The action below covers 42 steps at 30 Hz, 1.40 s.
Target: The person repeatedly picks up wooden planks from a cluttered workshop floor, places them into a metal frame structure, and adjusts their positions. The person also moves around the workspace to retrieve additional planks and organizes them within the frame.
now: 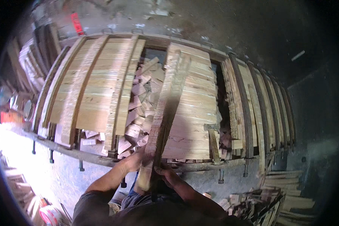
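Note:
A long, rough wooden beam (160, 120) slants away from my body across the clamping frame, its far end blurred. My left hand (135, 161) is closed on the beam's left side near its close end. On the other side my right hand (165, 173) grips the same beam, its fingers partly hidden. Beneath and to the right lies a panel of glued wooden strips (194, 101). A hammer (213, 143) rests at that panel's near right corner, its head pointing away from me.
Offcut wood blocks (141, 101) fill the gap left of the panel. More battens cross another panel (96, 109) at left and several panels at right. Bolts (221, 176) hang below the frame's metal near rail (199, 165). Scrap wood (252, 205) is piled at lower right.

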Available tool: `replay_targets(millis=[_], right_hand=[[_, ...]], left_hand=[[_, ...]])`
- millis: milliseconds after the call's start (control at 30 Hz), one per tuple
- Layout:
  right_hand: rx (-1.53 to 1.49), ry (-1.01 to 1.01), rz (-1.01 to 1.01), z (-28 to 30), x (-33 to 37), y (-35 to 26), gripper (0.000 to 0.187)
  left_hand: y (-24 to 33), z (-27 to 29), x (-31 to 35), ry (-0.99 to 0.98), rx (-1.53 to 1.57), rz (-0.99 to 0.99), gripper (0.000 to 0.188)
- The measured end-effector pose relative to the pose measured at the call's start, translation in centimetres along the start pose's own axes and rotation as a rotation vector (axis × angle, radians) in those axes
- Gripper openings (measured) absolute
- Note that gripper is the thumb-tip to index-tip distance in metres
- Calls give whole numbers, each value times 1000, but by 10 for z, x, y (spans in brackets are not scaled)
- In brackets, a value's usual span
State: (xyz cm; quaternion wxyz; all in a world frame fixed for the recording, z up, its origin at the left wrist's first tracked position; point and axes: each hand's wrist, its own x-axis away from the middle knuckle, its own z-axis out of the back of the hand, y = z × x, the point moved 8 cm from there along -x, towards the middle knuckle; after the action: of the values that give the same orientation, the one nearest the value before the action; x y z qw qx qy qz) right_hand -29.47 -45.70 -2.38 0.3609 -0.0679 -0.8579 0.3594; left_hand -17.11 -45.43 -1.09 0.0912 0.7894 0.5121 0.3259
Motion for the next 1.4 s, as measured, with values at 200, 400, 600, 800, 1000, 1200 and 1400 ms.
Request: replay_targets(millis=[200,400,600,800,1000,1200,1400], right_hand=[[-392,-568,-370,-84,9,77,61],[-1038,-318,-168,-99,-18,64,71],[-875,-331,-44,-110,-51,71,70],[126,-389,198,-157,-56,127,70],[-774,-438,-231,-306,-91,131,69],[-473,-502,-67,-488,-122,132,67],[-505,-764,-224,-644,-156,186,59]], left_hand=[[-6,53,116,345,-607,-40,95],[-58,0,248,352,-741,-41,128],[-96,-49,356,1006,-1616,172,99],[-99,-37,423,1214,-1749,-65,83],[-124,66,496,1387,-1823,-233,71],[-105,140,646,1689,-1428,-452,59],[-113,202,760,1961,-1365,-355,47]])
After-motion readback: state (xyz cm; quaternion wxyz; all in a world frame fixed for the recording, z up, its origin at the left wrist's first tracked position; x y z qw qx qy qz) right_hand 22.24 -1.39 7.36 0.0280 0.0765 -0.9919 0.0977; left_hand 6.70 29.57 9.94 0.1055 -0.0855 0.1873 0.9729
